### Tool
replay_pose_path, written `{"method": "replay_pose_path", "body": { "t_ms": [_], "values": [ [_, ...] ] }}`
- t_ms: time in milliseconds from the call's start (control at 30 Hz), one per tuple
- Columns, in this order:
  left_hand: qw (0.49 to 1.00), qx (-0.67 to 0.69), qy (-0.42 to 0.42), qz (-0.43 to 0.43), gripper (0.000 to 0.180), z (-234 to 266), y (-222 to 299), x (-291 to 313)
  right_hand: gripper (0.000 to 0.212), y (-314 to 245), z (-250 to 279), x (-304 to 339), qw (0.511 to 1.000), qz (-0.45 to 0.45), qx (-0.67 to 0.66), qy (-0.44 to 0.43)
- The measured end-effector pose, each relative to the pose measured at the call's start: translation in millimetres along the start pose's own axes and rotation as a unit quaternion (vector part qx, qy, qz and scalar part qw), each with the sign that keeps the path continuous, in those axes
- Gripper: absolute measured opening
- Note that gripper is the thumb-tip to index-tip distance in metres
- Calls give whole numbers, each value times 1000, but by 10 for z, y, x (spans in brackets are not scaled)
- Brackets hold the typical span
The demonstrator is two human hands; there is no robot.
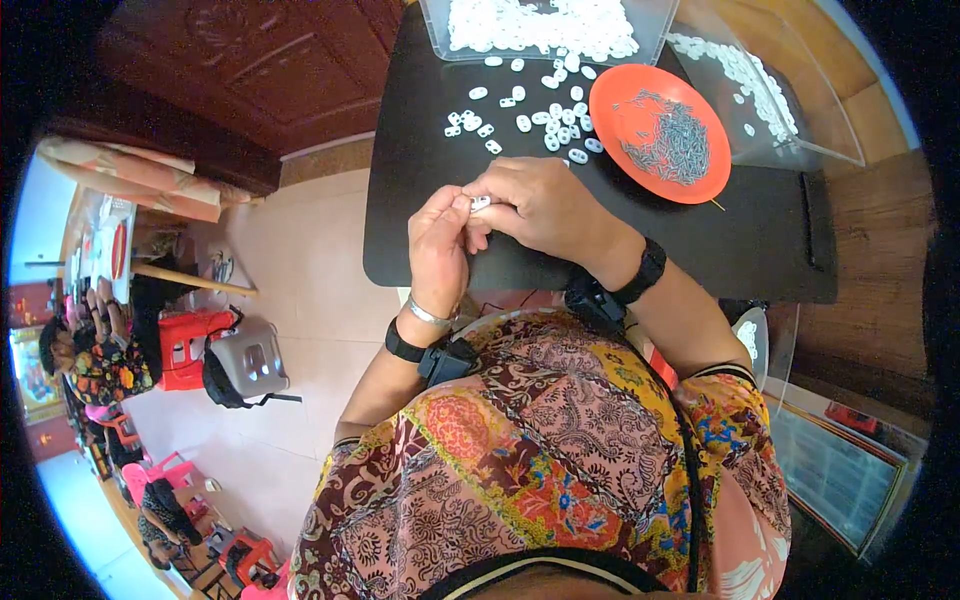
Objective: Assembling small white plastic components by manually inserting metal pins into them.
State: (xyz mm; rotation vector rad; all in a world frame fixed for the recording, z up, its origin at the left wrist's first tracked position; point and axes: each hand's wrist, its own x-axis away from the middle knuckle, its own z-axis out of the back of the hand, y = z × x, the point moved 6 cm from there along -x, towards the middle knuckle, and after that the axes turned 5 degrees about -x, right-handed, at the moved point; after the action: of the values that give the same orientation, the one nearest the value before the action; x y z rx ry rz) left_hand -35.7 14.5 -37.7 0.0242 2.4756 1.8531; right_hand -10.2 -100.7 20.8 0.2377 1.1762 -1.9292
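Near the table's front edge, my two hands meet around a small white oval plastic piece point(480, 202) with dark holes. My left hand point(437, 245) pinches it between thumb and fingers from the left. From the right, my right hand point(545, 208) closes on the same piece with thumb and forefinger. Whether a metal pin is also between the fingertips is hidden. Just beyond my hands, several loose white oval pieces point(524, 123) lie scattered on the black table point(420, 150). A red-orange plate point(607, 100) to the right holds a heap of small grey metal pins point(680, 145).
A clear plastic bin point(545, 56) full of white pieces stands at the far edge. Another clear container point(825, 120) with white pieces is at the right, beside a wooden panel point(875, 240). At left are a grey stool point(250, 360), a red stool point(190, 345) and other people point(110, 360).
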Motion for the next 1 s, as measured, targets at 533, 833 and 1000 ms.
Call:
{"method": "replay_pose_path", "body": {
  "t_ms": [533, 833, 1000],
  "values": [
    [998, -1, 61, -28, 21, 3, -8, 5, 33, 159, 31, -4, 983, -97, -153, 3],
    [997, -46, 34, -48, 23, -13, 61, 13, 17, -71, 106, -39, 998, -32, -48, 5],
    [999, 31, 25, -22, 20, 37, -1, 28, 19, -468, 674, -150, 990, 4, 121, 70]
  ]
}}
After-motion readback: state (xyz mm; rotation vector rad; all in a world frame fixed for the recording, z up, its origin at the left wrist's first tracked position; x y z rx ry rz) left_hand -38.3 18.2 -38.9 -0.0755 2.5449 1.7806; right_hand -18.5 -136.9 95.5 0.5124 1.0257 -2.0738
